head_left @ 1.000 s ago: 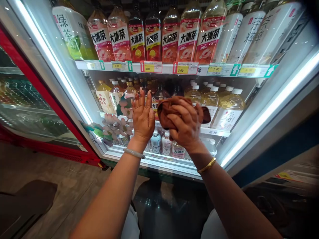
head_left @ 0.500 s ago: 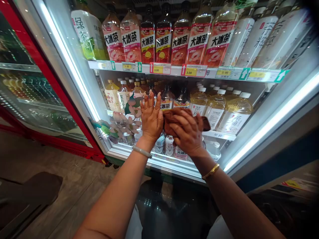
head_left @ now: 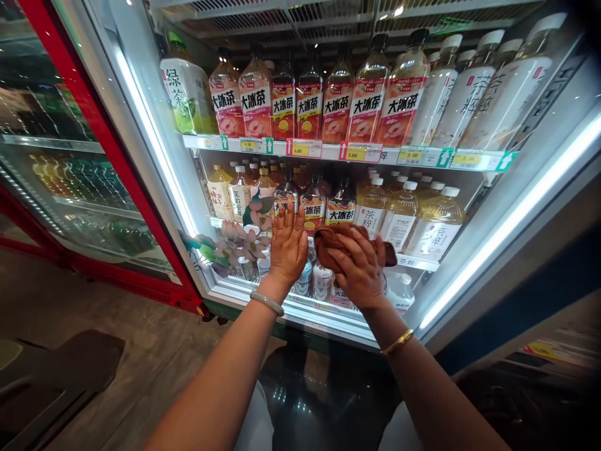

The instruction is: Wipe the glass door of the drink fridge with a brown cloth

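A brown cloth point(head_left: 328, 245) lies bunched under my right hand point(head_left: 359, 266), whose fingers press it against the glass door point(head_left: 300, 178) of a lit drinks cooler. Part of the cloth sticks out to the right of the fingers. Just to the left, my left hand point(head_left: 287, 247) is open with its fingers stretched upward, flat at the glass and holding nothing. A pale bangle point(head_left: 267, 303) circles the left wrist, and a gold bracelet point(head_left: 397, 342) the right one. Behind the hands stand iced tea bottles point(head_left: 313, 203), partly hidden by them.
Large tea bottles point(head_left: 366, 106) fill the upper shelf above a strip of price tags point(head_left: 304, 148). Flower decals point(head_left: 239, 241) are on the glass at lower left. A red-framed cooler point(head_left: 117, 156) adjoins on the left. A dark object point(head_left: 66, 369) stands on the floor point(head_left: 154, 351).
The view has tilted upward, so the shelves sit lower and the cooler's top shows. My left hand remains flat at the glass, and my right hand still presses the cloth beside it.
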### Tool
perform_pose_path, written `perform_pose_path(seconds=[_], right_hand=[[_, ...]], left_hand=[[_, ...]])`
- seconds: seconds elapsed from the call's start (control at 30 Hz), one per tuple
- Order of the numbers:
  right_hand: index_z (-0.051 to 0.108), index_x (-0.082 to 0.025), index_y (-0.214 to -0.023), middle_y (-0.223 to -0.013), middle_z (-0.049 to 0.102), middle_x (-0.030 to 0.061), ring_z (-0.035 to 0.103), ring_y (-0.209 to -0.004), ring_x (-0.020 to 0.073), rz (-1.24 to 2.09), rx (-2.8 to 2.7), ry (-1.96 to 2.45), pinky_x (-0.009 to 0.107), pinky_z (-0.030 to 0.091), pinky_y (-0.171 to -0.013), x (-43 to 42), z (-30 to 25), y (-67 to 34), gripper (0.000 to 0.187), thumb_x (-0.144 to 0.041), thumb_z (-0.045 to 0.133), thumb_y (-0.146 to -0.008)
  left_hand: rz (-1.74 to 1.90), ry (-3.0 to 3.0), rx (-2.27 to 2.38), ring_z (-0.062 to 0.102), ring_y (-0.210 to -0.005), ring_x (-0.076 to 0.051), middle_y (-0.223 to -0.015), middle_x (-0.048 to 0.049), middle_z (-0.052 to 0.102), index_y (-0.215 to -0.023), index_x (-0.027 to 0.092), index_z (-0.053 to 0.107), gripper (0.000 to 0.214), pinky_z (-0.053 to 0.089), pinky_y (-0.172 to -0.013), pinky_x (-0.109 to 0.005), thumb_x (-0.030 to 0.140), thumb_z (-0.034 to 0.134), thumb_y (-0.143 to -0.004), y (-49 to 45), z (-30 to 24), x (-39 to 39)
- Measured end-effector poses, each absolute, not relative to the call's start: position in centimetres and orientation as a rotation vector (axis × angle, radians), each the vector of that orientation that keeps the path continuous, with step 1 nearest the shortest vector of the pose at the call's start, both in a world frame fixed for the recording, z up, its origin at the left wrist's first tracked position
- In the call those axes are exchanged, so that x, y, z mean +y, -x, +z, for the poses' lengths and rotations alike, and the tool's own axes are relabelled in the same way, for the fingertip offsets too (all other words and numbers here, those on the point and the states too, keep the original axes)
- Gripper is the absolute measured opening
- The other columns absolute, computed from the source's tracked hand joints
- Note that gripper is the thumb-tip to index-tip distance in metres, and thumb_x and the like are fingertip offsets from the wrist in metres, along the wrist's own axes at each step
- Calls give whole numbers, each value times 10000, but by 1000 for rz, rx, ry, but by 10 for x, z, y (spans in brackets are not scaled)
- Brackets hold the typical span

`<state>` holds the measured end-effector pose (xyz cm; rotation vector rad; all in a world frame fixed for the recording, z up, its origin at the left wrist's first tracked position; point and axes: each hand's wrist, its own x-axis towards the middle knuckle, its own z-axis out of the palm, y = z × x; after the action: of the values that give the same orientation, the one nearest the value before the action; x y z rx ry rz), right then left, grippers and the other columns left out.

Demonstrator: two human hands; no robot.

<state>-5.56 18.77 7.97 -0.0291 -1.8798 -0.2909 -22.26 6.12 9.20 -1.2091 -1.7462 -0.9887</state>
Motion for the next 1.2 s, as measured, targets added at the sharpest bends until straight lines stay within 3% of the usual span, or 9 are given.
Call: perform_pose_path(seconds=[0.2,0.3,0.47,0.7,0.93,1.2], right_hand=[[690,-311,-1211,-1438,638,26,391,-1522,263,-142,-1723,219,579,145,-1319,162,100,87,388,-185,687,-845],[674,-311,-1240,-1448,645,11,389,-1527,232,-171,-1833,75,544,106,-1334,148,81,107,372,-220,686,-880],[692,-305,-1181,-1422,673,-30,447,-1493,174,-244,-2009,-159,485,8,-1350,150,58,105,310,-167,642,-908],[685,-333,-1240,-1461,642,13,387,-1538,230,-91,-1758,179,546,99,-1339,159,93,92,393,-184,689,-876],[715,-309,-1146,-1382,701,-38,478,-1473,163,-262,-1994,-171,482,30,-1352,166,52,84,285,-156,625,-922],[708,-311,-1207,-1431,661,19,437,-1499,261,-237,-1824,112,543,143,-1333,193,81,43,372,-215,685,-848]], left_hand=[[-937,1282,-1726,75,-1635,-213,-1747,-70,165,-1670,246,179,606,85,-1346,-489,289,299,-1078,225,78,48],[-941,1297,-1711,132,-1629,-199,-1733,-108,213,-1676,207,132,621,115,-1343,-476,271,280,-1076,232,76,36],[-937,1261,-1761,90,-1635,-239,-1741,-132,164,-1672,193,159,625,128,-1332,-523,300,299,-1072,243,73,22],[-896,1230,-1778,77,-1636,-251,-1733,-146,182,-1665,170,194,627,75,-1333,-523,294,320,-1064,242,70,26],[-873,1261,-1771,78,-1634,-260,-1730,-136,187,-1654,186,251,639,106,-1330,-535,265,384,-1035,229,67,40],[-882,1328,-1753,46,-1632,-255,-1718,-145,214,-1617,167,360,611,51,-1336,-542,276,421,-1018,199,66,70]])
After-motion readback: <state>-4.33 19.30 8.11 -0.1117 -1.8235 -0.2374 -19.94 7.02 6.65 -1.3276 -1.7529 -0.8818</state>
